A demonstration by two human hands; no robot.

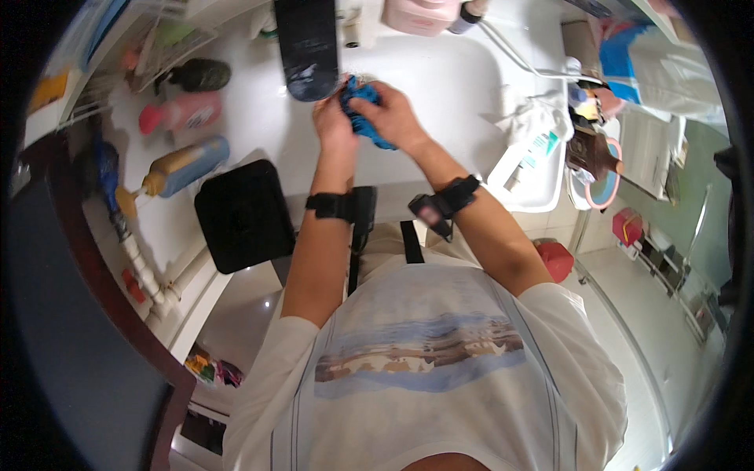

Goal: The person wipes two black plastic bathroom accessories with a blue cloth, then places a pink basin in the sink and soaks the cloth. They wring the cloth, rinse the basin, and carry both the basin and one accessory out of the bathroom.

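Note:
Both of my hands are together over a white sink basin (pixel 436 76), just below the end of a flat black faucet spout (pixel 309 50). My right hand (pixel 393 115) grips a crumpled blue cloth (pixel 362 109), thumb pressed on top. My left hand (pixel 334 122) holds the cloth's left side, close to the spout's tip; its fingers are partly hidden. A loose end of cloth hangs below my right hand. Whether water is running cannot be made out. Each wrist carries a black strap with a small device.
On the left counter are a pink bottle (pixel 185 112), a dark bottle (pixel 203 75), a pump bottle (pixel 191 168) and a black square object (pixel 244 216). A white tray (pixel 533 200) with a tube, a white cloth (pixel 536 120) and a brown bottle (pixel 589 154) stand right. A pink container (pixel 421 16) is behind.

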